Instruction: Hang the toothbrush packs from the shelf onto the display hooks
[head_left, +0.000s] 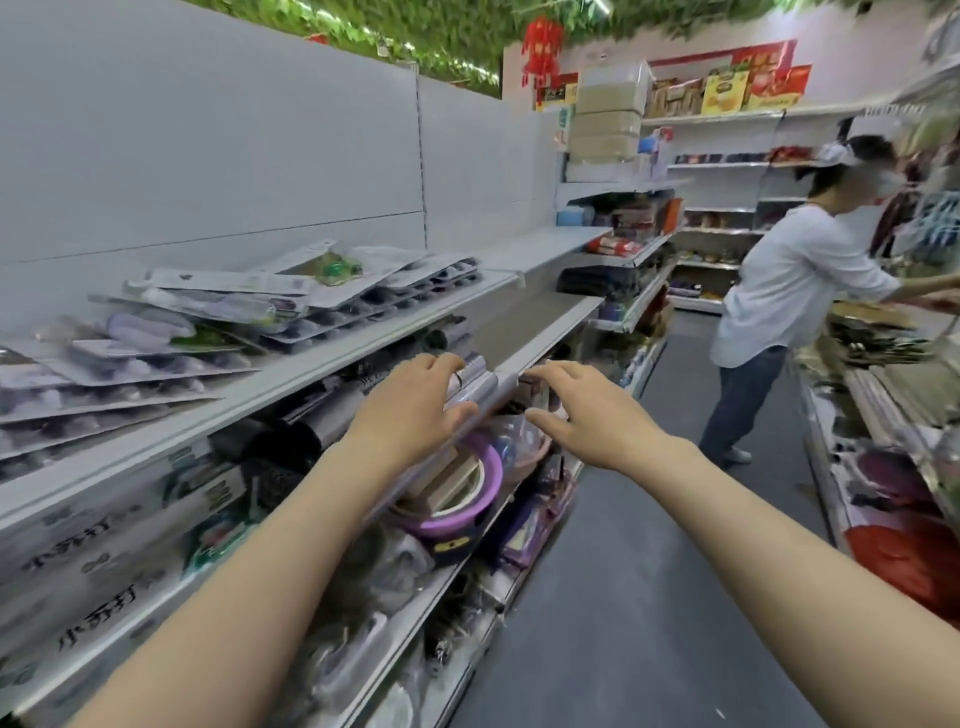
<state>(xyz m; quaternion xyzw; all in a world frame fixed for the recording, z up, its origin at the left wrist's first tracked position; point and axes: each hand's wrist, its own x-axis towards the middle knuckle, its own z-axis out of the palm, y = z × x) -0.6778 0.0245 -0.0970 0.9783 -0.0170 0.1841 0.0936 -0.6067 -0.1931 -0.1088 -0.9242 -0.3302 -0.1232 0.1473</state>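
two hands at the shelf edge (524, 358): left hand (415, 410) gripping it, right hand (587, 410) loosely spread (touching nothing certain)

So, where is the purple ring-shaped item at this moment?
In the head view it lies near the centre, on the lower shelf of the left-side rack, just below the left hand and the right hand, among other mixed goods.

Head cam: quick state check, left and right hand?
Left hand: thumb and fingers curled round a clear pack at the shelf edge.
Right hand: open, fingers spread, holding nothing.
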